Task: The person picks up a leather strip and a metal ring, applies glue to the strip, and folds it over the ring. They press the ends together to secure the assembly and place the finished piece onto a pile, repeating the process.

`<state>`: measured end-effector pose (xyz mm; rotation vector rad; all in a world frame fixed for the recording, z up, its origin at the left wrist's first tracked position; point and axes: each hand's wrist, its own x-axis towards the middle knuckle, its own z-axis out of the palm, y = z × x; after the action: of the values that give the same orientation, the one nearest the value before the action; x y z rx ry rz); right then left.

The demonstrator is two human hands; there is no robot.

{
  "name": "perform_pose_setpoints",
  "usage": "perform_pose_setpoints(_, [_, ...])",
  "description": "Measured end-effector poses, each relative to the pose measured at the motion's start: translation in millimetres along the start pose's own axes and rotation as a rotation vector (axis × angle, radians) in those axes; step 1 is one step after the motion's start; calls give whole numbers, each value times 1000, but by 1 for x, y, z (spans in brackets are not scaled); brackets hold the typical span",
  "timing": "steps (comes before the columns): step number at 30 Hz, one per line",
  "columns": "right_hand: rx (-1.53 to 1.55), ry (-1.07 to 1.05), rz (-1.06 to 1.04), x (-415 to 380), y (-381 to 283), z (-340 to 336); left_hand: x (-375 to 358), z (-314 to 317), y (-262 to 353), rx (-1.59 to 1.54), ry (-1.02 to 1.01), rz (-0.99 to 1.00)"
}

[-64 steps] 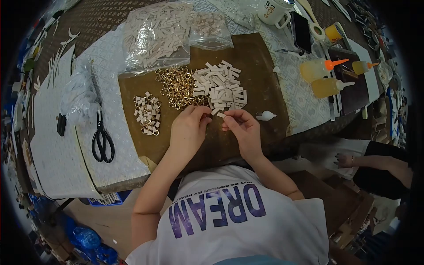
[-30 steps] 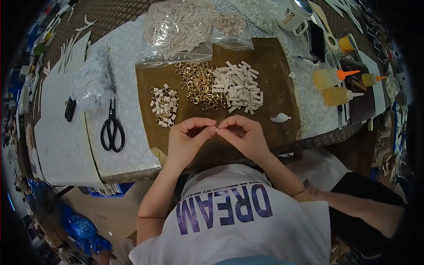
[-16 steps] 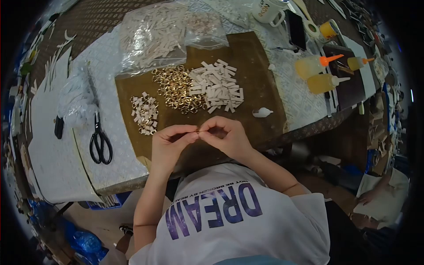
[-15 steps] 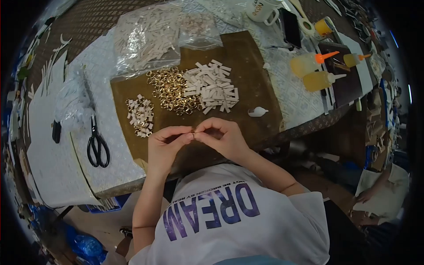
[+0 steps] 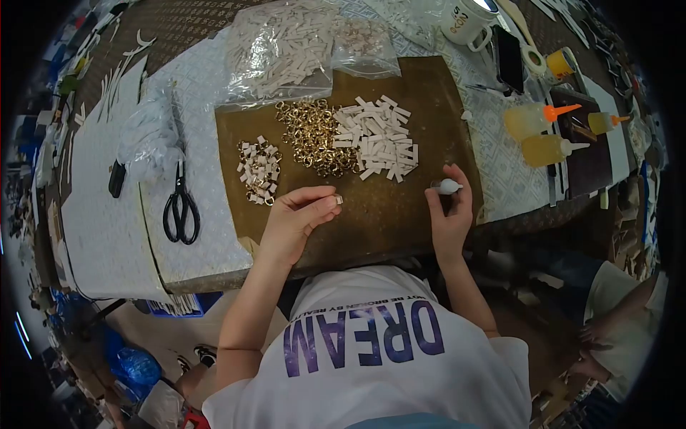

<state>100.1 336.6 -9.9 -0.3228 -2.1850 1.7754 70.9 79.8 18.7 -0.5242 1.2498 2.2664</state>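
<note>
My left hand (image 5: pixel 304 214) pinches a small white-and-gold piece (image 5: pixel 339 199) between thumb and forefinger, over the brown mat (image 5: pixel 357 236). To the right, my right hand (image 5: pixel 451 214) has its thumb and fingers around a small white dropper bottle (image 5: pixel 449 186) at the mat's right side. Beyond my hands lie a heap of gold rings (image 5: pixel 311 136) and a heap of white strips (image 5: pixel 379 139). Left of them is a smaller pile of white pieces joined to gold rings (image 5: pixel 259 170).
Black-handled scissors (image 5: pixel 181 214) lie left of the mat. Plastic bags of strips (image 5: pixel 279 50) stand behind it. At the right are glue bottles (image 5: pixel 529 123), a phone (image 5: pixel 509 61) and a mug (image 5: pixel 468 25). Another person's hands (image 5: pixel 597 339) show at the lower right.
My hands have parted. The right one has moved right to the dropper bottle, while the left one keeps the small piece. The whole view has shifted, with the table's things now further right.
</note>
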Motion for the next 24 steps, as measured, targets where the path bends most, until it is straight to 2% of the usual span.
perform_pose_setpoints(3, [21, -42, 19, 1, 2, -2, -2, 2, 0, 2, -3, 5])
perform_pose_setpoints(6, [204, -175, 21, -3, -8, 1, -7, 4, 1, 16, 3, 18])
perform_pose_setpoints(9, [76, -393, -132, -8, -24, 9, -12, 7, 2, 40, 21, 27])
perform_pose_setpoints(10, [38, -447, -124, -11, -32, 12, -14, 7, 2, 49, 28, 29])
perform_pose_setpoints(13, [-67, -530, -305, -11, -51, 25, -19, 7, 3, 16, 15, 45])
perform_pose_setpoints(24, [-178, -535, -320, -15, -61, 36, -29, 6, 4, 55, 20, 117])
